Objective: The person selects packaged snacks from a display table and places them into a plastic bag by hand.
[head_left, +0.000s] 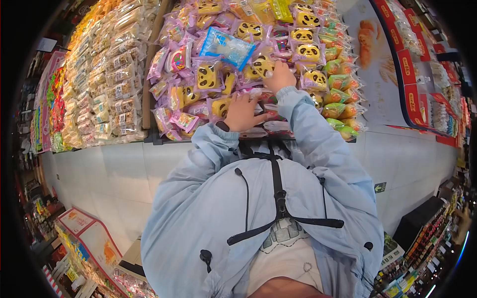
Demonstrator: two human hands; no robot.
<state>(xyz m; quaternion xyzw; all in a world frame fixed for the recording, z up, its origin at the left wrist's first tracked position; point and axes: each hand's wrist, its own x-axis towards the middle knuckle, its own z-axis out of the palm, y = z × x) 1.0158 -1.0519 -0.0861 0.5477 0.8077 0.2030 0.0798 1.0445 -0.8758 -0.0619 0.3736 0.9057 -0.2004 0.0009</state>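
My left hand (242,113), with a dark band at the wrist, lies over wrapped packs near the front edge of the display. Its fingers are spread, and the hand is open. Ahead and to the right, my right hand (281,78) has its fingers curled on a panda-faced snack pack (261,66) in clear-and-purple wrapping. The underside of that grip is hidden. Just beyond it, a blue-edged clear packet (227,47) lies on top of the pile. Another panda-faced pack (206,76) rests to the left of it.
Rows of wrapped snacks (124,82) fill the left section behind a wooden divider (152,69). Green-and-orange packs (340,82) line the right side, beside a bread-printed panel (372,64). Red-labelled shelving (410,74) stands further right. Pale floor (119,169) runs in front.
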